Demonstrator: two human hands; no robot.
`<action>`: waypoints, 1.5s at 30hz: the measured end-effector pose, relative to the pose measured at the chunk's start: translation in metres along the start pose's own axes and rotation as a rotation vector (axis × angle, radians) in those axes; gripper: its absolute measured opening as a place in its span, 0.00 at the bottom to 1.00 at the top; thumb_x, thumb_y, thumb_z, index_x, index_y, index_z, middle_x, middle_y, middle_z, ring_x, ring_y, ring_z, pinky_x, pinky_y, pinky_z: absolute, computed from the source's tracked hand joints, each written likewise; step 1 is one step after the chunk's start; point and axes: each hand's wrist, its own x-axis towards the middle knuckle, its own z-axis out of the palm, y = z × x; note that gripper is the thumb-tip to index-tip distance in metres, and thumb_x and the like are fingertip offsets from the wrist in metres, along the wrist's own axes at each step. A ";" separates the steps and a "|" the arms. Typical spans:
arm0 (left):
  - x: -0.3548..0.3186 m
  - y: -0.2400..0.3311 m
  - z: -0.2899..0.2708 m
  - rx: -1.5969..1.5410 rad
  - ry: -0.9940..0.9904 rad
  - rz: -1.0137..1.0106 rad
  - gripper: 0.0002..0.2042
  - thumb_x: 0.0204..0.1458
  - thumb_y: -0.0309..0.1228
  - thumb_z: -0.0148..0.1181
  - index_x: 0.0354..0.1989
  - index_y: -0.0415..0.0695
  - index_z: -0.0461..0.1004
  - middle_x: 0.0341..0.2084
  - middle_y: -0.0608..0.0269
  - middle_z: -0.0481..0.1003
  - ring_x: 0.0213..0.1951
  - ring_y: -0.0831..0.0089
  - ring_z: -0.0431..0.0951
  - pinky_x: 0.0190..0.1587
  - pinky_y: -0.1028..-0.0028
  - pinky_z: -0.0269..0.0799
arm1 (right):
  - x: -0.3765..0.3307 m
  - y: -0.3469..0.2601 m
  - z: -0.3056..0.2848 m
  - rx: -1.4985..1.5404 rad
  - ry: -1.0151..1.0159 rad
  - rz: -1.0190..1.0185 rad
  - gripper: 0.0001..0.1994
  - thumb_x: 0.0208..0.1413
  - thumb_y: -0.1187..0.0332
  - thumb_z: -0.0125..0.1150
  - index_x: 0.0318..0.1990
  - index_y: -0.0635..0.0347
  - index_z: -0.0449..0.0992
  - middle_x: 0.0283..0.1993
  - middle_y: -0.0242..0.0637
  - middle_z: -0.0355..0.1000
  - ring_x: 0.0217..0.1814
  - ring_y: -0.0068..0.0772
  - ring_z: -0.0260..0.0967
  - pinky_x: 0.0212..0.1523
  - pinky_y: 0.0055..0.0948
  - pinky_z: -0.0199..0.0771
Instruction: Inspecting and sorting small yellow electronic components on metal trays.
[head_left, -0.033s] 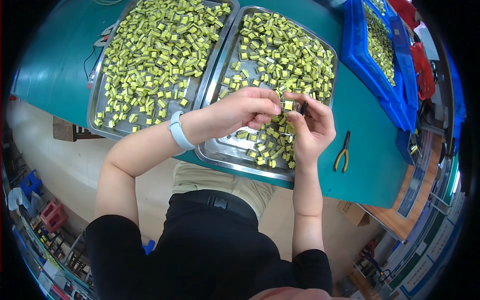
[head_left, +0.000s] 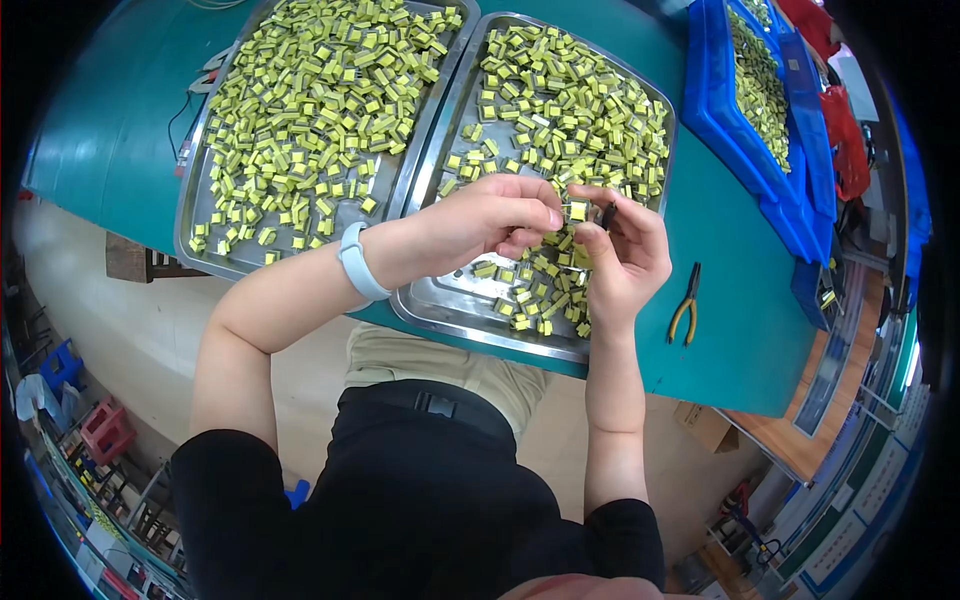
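Hardly anything had moved: the right hand [head_left: 630, 252] pinched a yellow block [head_left: 579, 211]; whether the left hand [head_left: 500, 215], fingers drawn narrow, gripped anything was unclear.

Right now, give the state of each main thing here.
Right hand: fingers holding a yellow component and a dark item
Left hand: fingers bent beside the component, contact unclear
Left tray: mostly covered with yellow components
Right tray: partly covered, bare metal showing
Pliers: lying on the table, handles spread
Blue bin: holding components
Wristband: on the left wrist
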 end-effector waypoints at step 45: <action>-0.002 0.013 0.004 0.883 0.350 0.469 0.15 0.43 0.29 0.72 0.35 0.37 0.74 0.22 0.69 0.70 0.22 0.83 0.61 0.24 0.78 0.58 | 0.011 -0.009 -0.010 -0.563 -0.151 -0.069 0.11 0.48 0.82 0.65 0.41 0.67 0.76 0.39 0.43 0.79 0.40 0.31 0.79 0.40 0.24 0.78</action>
